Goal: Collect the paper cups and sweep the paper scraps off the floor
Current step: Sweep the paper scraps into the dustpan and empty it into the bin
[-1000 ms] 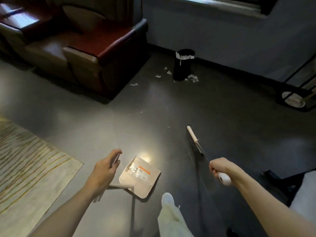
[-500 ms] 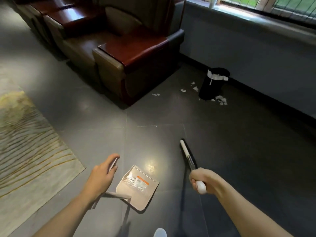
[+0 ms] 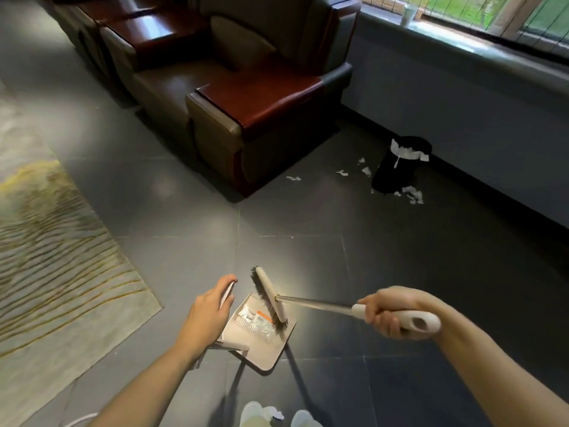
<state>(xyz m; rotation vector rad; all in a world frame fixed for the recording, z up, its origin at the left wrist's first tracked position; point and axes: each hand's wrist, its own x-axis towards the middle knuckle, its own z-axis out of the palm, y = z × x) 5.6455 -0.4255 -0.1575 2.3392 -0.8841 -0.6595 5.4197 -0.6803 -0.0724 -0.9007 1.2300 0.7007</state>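
My left hand point(image 3: 208, 315) grips the upright handle of a beige dustpan point(image 3: 264, 349) that holds some white scraps. My right hand point(image 3: 392, 312) grips the white handle of a broom point(image 3: 271, 298), whose dark bristled head hangs over the pan's left edge. White paper scraps point(image 3: 412, 194) lie on the dark floor around a black bin point(image 3: 397, 167) with a white liner, at the far right. More scraps point(image 3: 294, 178) lie near the armchair's corner. A paper cup point(image 3: 408, 15) stands on the window sill.
A brown and red armchair point(image 3: 252, 97) stands ahead, with more seats behind it. A patterned rug point(image 3: 52, 257) covers the floor on the left. A grey wall under the window runs along the right. My shoes point(image 3: 252, 411) show at the bottom edge.
The view has swung left and closer to the armchair and bin. My right hand has swung the broom round, so its head now sits over the dustpan instead of pointing forward.
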